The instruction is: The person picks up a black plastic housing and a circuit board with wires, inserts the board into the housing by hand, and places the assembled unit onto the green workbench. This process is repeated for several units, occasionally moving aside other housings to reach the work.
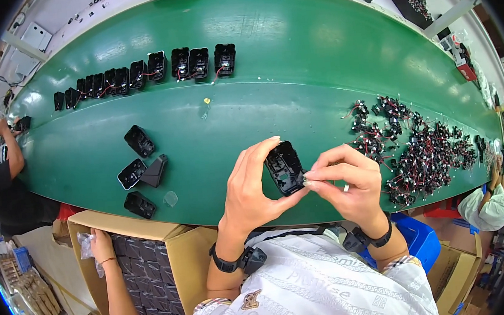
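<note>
My left hand (244,189) holds a black plastic housing (284,165), its hollow inside facing up, thumb along the near edge and fingers at the far end. Fingertips of my right hand (353,180) are pinched at the housing's lower right corner. Something tiny is between them, too small to name. Left of my hands, several loose black housings (139,141) lie on the green table (215,143), beside a small clear round piece (171,199). To the right spreads a large pile of small black parts with red wires (423,160).
A row of black housings (140,75), some with red wires, stands along the table's far side. An open carton (198,261) of dark parts is at the near left, with another person's hand (101,245) over it. A co-worker (2,179) is at far left; a blue bin (418,242) at near right.
</note>
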Demonstrator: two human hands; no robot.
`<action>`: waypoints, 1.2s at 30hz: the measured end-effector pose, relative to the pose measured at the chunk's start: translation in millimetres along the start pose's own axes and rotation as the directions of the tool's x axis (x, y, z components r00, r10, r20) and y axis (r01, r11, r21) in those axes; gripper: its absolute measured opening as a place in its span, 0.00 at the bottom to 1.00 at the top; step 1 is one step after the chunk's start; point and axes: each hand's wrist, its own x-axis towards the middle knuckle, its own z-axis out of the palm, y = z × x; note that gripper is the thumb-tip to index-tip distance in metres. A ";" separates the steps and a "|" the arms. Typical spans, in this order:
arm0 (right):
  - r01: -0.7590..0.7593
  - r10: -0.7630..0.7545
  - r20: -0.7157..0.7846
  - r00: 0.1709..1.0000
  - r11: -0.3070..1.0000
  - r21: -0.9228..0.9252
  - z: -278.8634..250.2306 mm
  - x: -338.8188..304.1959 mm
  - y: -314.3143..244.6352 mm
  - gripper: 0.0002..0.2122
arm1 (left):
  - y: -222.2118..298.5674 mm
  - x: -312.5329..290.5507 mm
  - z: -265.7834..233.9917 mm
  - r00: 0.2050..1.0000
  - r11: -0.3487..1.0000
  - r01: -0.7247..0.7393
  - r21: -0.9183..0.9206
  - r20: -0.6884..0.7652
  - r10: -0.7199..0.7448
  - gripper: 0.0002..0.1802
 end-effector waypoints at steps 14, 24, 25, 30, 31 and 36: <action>0.062 -0.039 0.260 0.965 0.995 -0.083 -8.8 13.0 5.0 0.10 | 1.5 1.9 -8.6 0.989 0.994 -0.107 0.031 0.108 0.103 0.47; 0.446 -0.291 0.449 0.845 0.846 -0.291 -12.0 27.4 -18.0 0.11 | 8.0 3.4 -9.1 0.982 0.983 -0.145 0.115 0.136 0.129 0.47; 0.487 -0.295 0.503 0.812 0.817 -0.308 -13.7 28.1 -17.6 0.11 | 8.4 2.9 -9.3 0.982 0.987 -0.130 0.095 0.153 0.114 0.47; 0.558 -0.322 0.585 0.744 0.782 -0.279 -20.5 38.5 -20.2 0.11 | 10.5 5.8 -10.8 0.978 0.988 -0.124 0.091 0.179 0.106 0.48; 0.591 -0.349 0.612 0.709 0.768 -0.246 -21.0 39.7 -18.7 0.11 | 9.1 5.3 -11.0 0.975 0.989 -0.129 0.075 0.189 0.113 0.48; 0.595 -0.385 0.610 0.692 0.783 -0.182 -19.7 40.0 -16.7 0.11 | 8.9 6.7 -9.7 0.974 0.991 -0.128 0.026 0.193 0.121 0.48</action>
